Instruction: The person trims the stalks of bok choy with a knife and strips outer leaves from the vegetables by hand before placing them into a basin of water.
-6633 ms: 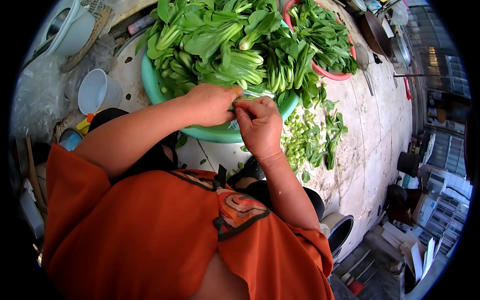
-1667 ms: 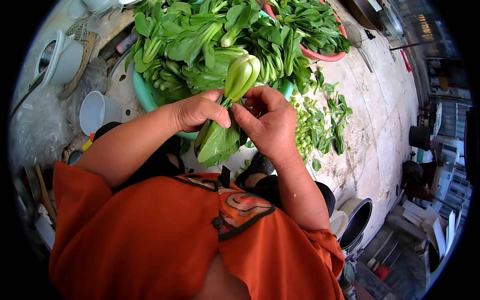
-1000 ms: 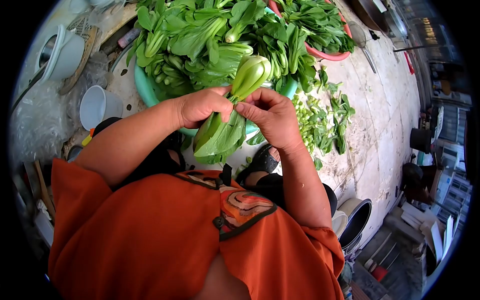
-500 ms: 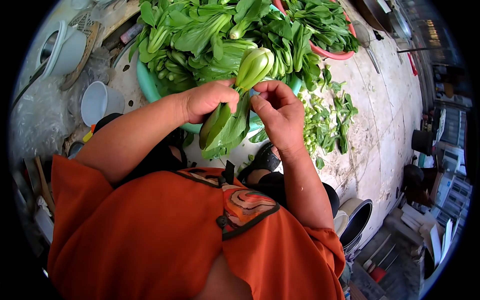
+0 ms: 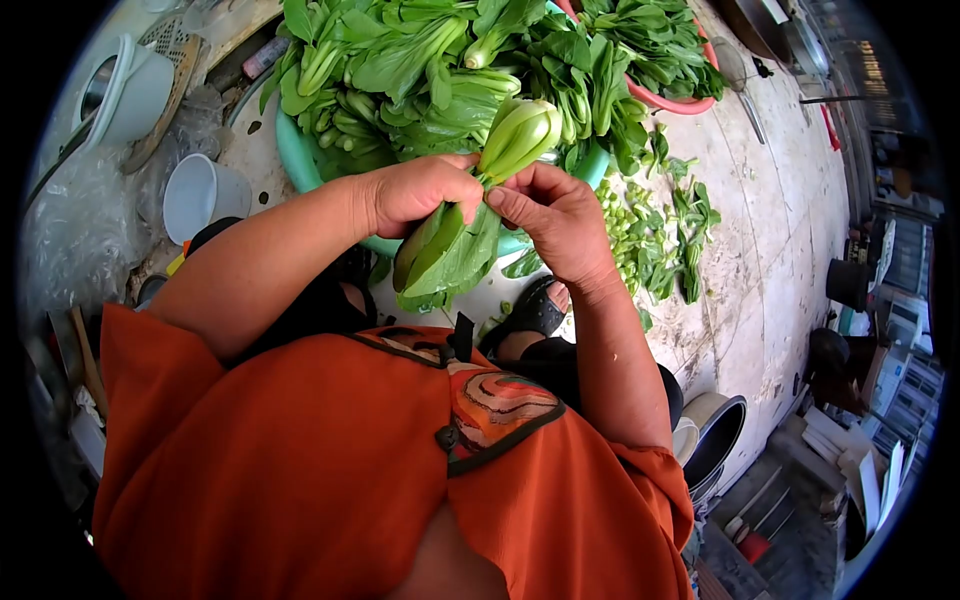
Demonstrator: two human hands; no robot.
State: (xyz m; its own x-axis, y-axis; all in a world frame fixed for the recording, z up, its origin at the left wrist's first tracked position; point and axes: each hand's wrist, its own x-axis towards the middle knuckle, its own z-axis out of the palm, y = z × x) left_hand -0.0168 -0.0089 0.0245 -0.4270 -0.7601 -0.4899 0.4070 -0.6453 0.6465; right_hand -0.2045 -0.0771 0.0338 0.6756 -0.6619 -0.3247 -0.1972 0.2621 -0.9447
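Observation:
A head of bok choy (image 5: 522,138) is held base upward over the near side of a green basin (image 5: 298,160), its leaves hanging down. My left hand (image 5: 425,193) is closed around its leafy part just below the pale stalks. Against the right side of the same bok choy, the thumb and fingers of my right hand (image 5: 555,220) are pinched together at the leaf stems. Exactly what the right fingertips grip is partly hidden. Behind the hands, the basin is heaped with more bok choy (image 5: 410,60).
A red basin (image 5: 690,102) with more greens stands at the back right. Trimmed stalks and leaves (image 5: 655,235) lie on the tiled floor to the right. On the left are a white bucket (image 5: 205,198) and clear plastic bags (image 5: 85,240). A dark pot (image 5: 722,430) sits near my right elbow.
My right hand has moved slightly left and in against the bok choy, its fingertips now on the stems. My left hand keeps its hold.

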